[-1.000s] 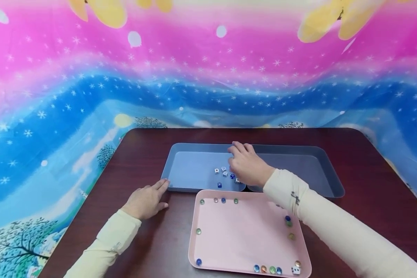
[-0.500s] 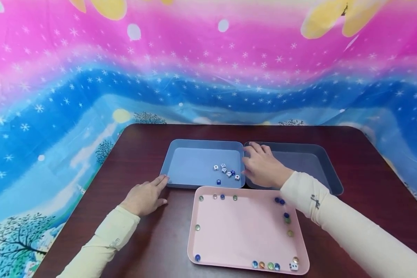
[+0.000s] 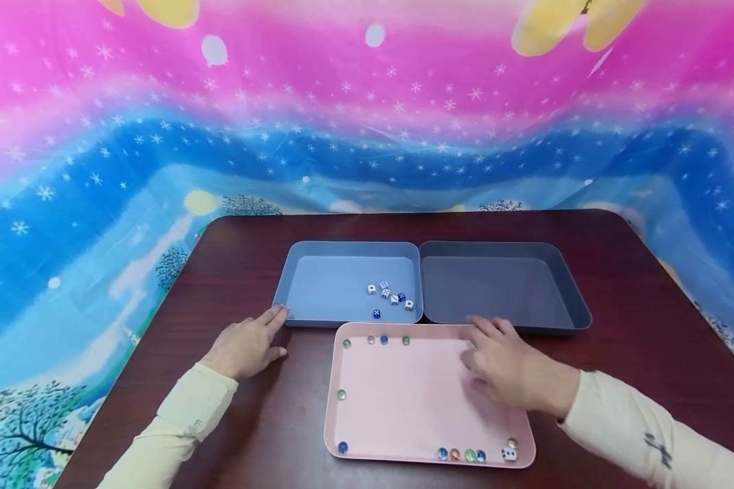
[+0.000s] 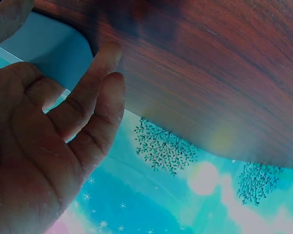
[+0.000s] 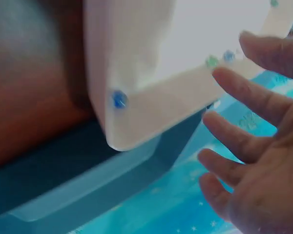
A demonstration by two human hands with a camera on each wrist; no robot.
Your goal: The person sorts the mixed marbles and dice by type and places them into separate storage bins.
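My left hand (image 3: 245,343) rests its straight fingertips on the front left corner of the blue tray (image 3: 318,249). Several white dice (image 3: 371,289) and blue dice (image 3: 376,314) lie toward that tray's right side. Over the right part of the pink tray (image 3: 404,401) hovers my right hand (image 3: 514,367), its spread fingers holding nothing in the right wrist view. Glass marbles (image 3: 455,454) line the pink tray's edges, some likely hidden under the right hand. A white die (image 3: 510,454) sits in its front right corner beside an amber marble (image 3: 512,442).
A dark grey tray (image 3: 495,292) stands against the blue tray's right side, behind the pink tray. All three are on a dark brown wooden table (image 3: 251,238). A printed cloth (image 3: 342,149) hangs around the table's back and sides.
My right hand has moved from above the blue tray, past the grey tray, to above the pink tray, uncovering the dice. My left hand has stayed on the corner.
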